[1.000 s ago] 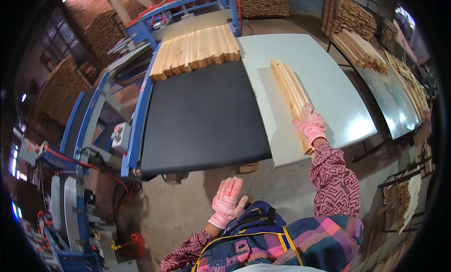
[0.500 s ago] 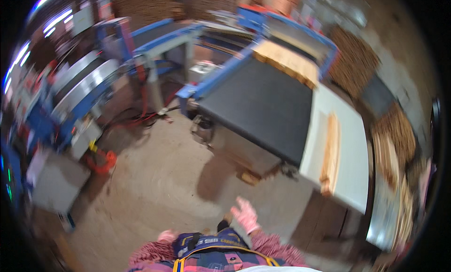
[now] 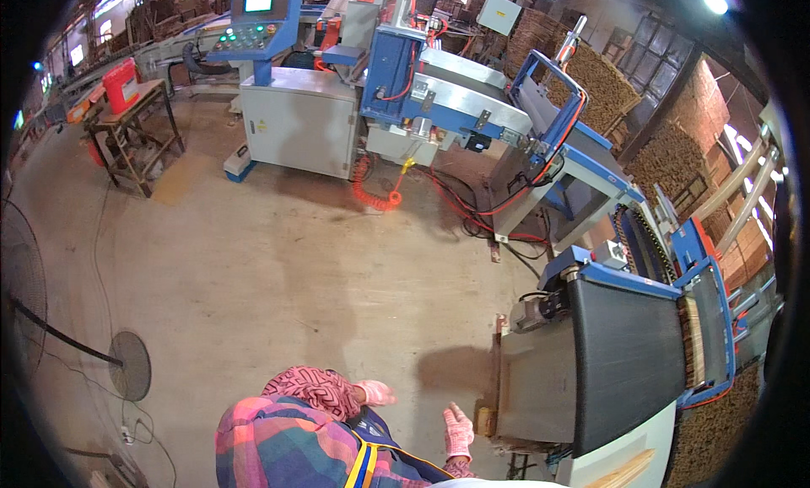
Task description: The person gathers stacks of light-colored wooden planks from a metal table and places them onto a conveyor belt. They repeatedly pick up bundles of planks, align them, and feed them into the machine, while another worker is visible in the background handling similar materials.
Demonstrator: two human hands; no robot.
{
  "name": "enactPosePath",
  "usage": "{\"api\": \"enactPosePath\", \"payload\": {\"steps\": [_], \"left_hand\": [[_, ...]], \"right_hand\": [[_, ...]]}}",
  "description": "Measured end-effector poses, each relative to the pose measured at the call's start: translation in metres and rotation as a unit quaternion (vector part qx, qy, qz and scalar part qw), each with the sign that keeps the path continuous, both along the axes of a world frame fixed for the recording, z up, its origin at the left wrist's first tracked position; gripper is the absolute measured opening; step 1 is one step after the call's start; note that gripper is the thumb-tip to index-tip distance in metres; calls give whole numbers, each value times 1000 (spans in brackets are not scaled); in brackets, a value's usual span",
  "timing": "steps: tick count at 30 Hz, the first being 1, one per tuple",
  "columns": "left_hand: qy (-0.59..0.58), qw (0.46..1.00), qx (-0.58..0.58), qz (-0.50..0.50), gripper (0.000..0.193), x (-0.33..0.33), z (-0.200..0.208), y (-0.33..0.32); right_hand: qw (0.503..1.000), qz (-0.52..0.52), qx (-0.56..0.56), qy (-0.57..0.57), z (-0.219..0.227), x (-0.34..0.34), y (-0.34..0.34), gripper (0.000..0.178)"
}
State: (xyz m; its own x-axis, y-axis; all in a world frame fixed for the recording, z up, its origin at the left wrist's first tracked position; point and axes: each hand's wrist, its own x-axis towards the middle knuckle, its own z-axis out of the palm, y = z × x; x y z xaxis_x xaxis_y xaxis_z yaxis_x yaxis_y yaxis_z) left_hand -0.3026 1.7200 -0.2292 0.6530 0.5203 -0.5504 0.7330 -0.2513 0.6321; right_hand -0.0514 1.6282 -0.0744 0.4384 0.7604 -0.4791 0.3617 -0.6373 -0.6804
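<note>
Takes in a broad concrete floor (image 3: 312, 277) across the middle, and beyond it a blue and grey machine (image 3: 391, 81) with a lit screen (image 3: 258, 3). To the right, a black belt (image 3: 629, 353) above a boxed base (image 3: 540, 391); cannot tell whether running or stopped. Could nip a glove or loose sleeve there, given a moving belt and a careless reach. Just beside the belt, at bottom right, a white table (image 3: 656, 437), partly out of view. At the belt's far end, a row of wood (image 3: 693, 340) by a blue frame (image 3: 727, 319). On the table, pale wood strips (image 3: 626, 469), cut off by the lower edge and touched by neither hand; might slide or fall after a blind knock. At the machine's foot, an orange coiled hose (image 3: 368, 197) and trailing cables (image 3: 472, 216): likely trip, from hooking a loop underfoot. Low down, in pink gloves, a left hand (image 3: 375, 393), grip loose and empty, and a right hand (image 3: 458, 431), grip open, fingers stretched, holding nothing. Smallest, a wood block (image 3: 487, 421) against the base, near the right hand but apart from it; could bruise knuckles or toes, from passing too close.
</note>
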Motion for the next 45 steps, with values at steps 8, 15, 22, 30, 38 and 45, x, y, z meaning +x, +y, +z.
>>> {"api": "enactPosePath", "payload": {"steps": [8,15,22,30,38,45], "left_hand": [[176,979,-85,60,65,-98,52,-71],[162,938,1,307,69,-270,-23,-111],[84,995,49,6,48,-371,-35,-132],[-8,975,77,210,38,-555,12,-164],[201,804,-219,515,47,-780,-89,-284],[148,855,-156,472,58,-813,-50,-282]], "right_hand": [[993,99,-66,-17,-28,-68,-117,42],[954,253,-158,-27,-61,-103,-170,33],[928,330,-162,-65,-113,-157,-152,27],[911,368,-170,69,-157,-362,-91,29],[843,523,9,-127,-75,-531,-20,26],[713,655,-96,-232,-135,-540,45,29]]}}
